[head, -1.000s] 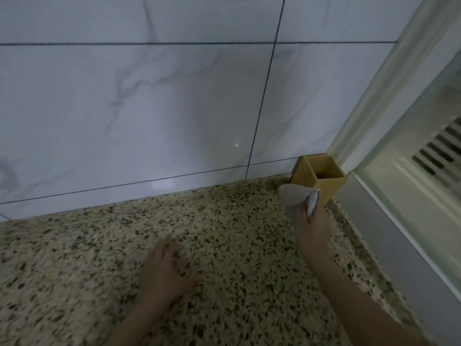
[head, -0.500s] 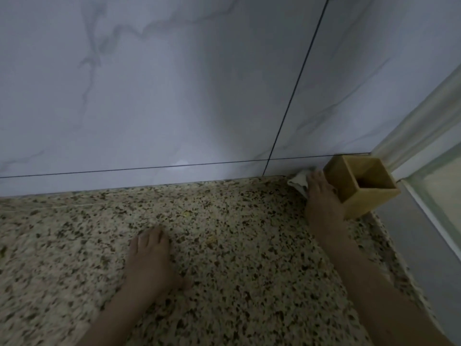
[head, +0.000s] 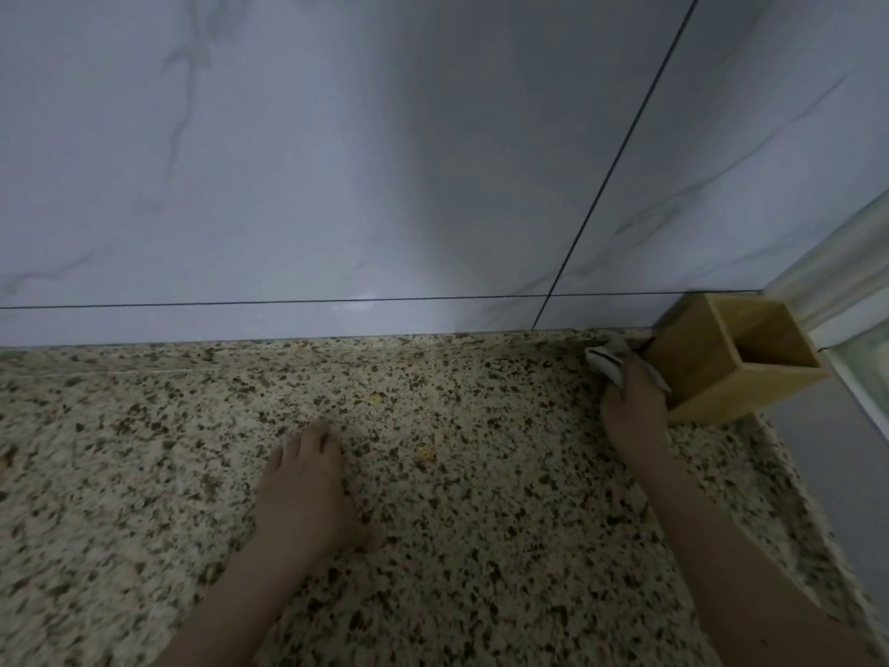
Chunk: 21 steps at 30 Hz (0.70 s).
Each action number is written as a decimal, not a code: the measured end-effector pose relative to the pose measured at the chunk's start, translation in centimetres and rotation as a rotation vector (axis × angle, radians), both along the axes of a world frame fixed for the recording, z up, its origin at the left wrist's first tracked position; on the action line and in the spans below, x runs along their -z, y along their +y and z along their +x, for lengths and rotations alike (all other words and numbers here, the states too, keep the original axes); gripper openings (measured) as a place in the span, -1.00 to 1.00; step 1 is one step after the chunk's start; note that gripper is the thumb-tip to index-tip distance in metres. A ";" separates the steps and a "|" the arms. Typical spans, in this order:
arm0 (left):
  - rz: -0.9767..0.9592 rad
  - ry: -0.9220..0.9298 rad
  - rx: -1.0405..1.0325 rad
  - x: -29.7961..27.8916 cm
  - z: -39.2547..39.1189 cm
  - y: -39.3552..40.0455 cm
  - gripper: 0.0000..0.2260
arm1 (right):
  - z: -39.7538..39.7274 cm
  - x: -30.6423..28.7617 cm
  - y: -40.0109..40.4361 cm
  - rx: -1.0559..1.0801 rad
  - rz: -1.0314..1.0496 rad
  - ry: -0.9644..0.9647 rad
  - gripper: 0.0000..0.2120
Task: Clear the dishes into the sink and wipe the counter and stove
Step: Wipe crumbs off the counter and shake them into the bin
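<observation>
Cloth [head: 607,362] pokes out beyond right hand [head: 634,416] fingers [head: 625,385], beside wooden box [head: 692,373].

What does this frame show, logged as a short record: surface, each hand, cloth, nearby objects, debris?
surface: speckled granite counter against a marble-look tiled wall
left hand: flat on the counter, fingers straight, holding nothing
right hand: grips a grey cloth, pressed to the counter near the back corner
nearby: open-topped wooden box, right beside the right hand
debris: small yellow crumbs between the hands
</observation>
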<state>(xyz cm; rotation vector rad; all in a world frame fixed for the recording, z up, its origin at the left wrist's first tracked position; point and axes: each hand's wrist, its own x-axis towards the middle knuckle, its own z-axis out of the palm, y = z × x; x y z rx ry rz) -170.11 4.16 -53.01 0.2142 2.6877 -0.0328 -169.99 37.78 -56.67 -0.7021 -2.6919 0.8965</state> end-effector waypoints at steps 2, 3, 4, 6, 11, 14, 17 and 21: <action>0.012 -0.001 0.002 -0.1 0.1 0.0 0.10 | 0.0 -0.1 0.4 -0.006 -0.059 0.030 -0.71; 0.016 0.001 0.003 -0.1 0.1 0.0 0.10 | 0.1 -0.2 0.4 -0.010 -0.067 0.020 -0.70; 0.019 0.000 0.002 -0.1 0.2 0.1 0.10 | 0.1 -0.4 0.3 -0.014 -0.069 0.001 -0.70; 0.025 -0.011 -0.005 -0.1 0.2 0.1 0.10 | 0.4 -0.8 -0.5 -0.065 -0.082 -0.011 -0.71; 0.021 -0.019 0.000 -0.3 0.3 0.0 0.09 | 1.5 -1.8 -4.2 -0.189 -0.208 -0.045 -0.68; 0.013 -0.026 0.011 -0.4 0.3 0.1 0.09 | 2.6 -1.4 -7.0 -0.298 -0.314 -0.069 -0.69; 0.014 -0.031 0.018 -0.5 0.3 0.1 0.11 | 4.3 -0.8 -10.3 -0.415 -0.410 -0.022 -0.75; 0.016 -0.036 0.009 -0.6 0.3 0.0 0.08 | 6.6 -0.6 -13.9 -0.470 -0.609 -0.172 -0.73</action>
